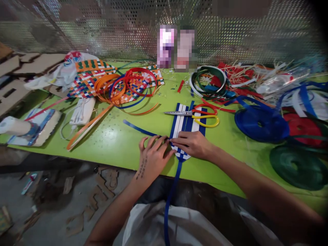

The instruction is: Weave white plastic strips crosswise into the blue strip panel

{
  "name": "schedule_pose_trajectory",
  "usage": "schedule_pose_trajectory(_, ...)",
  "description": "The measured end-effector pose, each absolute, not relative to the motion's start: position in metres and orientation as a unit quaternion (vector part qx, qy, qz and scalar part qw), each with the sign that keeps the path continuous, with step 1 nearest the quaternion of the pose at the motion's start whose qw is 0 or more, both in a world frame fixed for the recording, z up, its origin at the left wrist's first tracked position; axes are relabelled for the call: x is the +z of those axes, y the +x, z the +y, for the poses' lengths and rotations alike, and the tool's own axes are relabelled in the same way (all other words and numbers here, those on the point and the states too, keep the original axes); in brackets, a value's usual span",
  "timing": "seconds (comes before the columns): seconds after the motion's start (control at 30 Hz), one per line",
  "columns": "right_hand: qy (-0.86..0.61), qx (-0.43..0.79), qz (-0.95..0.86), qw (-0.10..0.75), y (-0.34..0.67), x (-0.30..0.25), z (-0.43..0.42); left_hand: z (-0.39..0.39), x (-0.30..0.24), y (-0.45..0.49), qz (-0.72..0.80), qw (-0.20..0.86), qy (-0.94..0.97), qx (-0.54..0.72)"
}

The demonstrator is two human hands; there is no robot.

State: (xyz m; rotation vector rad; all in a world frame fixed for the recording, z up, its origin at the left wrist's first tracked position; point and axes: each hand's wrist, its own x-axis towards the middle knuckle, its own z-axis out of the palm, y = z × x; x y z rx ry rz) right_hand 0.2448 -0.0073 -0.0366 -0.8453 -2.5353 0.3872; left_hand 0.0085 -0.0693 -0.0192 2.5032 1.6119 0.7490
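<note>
A small woven panel of blue and white strips (pixel 185 123) lies on the green table (pixel 115 143) near its front edge. My left hand (pixel 152 158) rests beside the panel's left side, fingers pinching a blue strip (pixel 139 130) that runs left across the table. My right hand (pixel 192 144) lies on the panel's lower end, fingers closed and pressing the strips down. Another long blue strip (pixel 171 198) hangs from the panel over the table edge toward my lap.
Scissors with yellow and red handles (pixel 197 114) lie on the panel's far end. Coils of orange, red and blue strip (pixel 128 88) sit on woven mats at back left. Blue (pixel 261 123), red (pixel 302 124) and green (pixel 298 166) rolls crowd the right. A perforated mesh wall stands behind.
</note>
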Motion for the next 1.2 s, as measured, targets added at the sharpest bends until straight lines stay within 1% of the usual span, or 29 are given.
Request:
schedule_pose_trajectory(0.13, -0.304, 0.136, -0.917, 0.218, 0.244, -0.037, -0.008, -0.063, -0.015, -0.002, 0.535, 0.037, 0.809, 0.24)
schedule_pose_trajectory(0.23, -0.304, 0.136, -0.916, 0.223, 0.244, -0.036, -0.008, -0.049, -0.009, -0.017, 0.54, 0.038, 0.813, 0.214)
schedule_pose_trajectory(0.4, -0.306, 0.139, -0.915, 0.223, 0.243, -0.035, -0.008, -0.033, -0.006, -0.029, 0.477, 0.077, 0.857, 0.177)
schedule_pose_trajectory(0.5, -0.308, 0.14, -0.914, 0.225, 0.243, -0.035, -0.008, -0.035, -0.01, -0.026, 0.467, 0.087, 0.86, 0.188)
schedule_pose_trajectory(0.77, -0.309, 0.151, -0.91, 0.232, 0.243, -0.036, -0.008, -0.044, -0.021, -0.019, 0.48, 0.067, 0.848, 0.215)
schedule_pose_trajectory(0.9, -0.31, 0.13, -0.915, 0.221, 0.243, -0.037, -0.009, -0.044, -0.021, -0.017, 0.48, 0.069, 0.845, 0.225)
schedule_pose_trajectory(1.0, -0.306, 0.114, -0.92, 0.218, 0.243, -0.037, -0.01, -0.042, -0.015, -0.034, 0.538, 0.023, 0.804, 0.25)
schedule_pose_trajectory(1.1, -0.304, 0.115, -0.919, 0.223, 0.242, -0.036, -0.01, -0.036, -0.008, -0.07, 0.657, -0.013, 0.695, 0.293)
schedule_pose_trajectory(1.13, -0.305, 0.118, -0.918, 0.224, 0.242, -0.036, -0.01, -0.033, -0.007, -0.084, 0.689, 0.002, 0.663, 0.293)
schedule_pose_trajectory(1.17, -0.307, 0.122, -0.917, 0.224, 0.242, -0.036, -0.01, -0.029, -0.005, -0.096, 0.703, 0.044, 0.651, 0.284)
schedule_pose_trajectory(1.2, -0.309, 0.126, -0.916, 0.225, 0.241, -0.036, -0.01, -0.026, -0.005, -0.106, 0.696, 0.113, 0.656, 0.27)
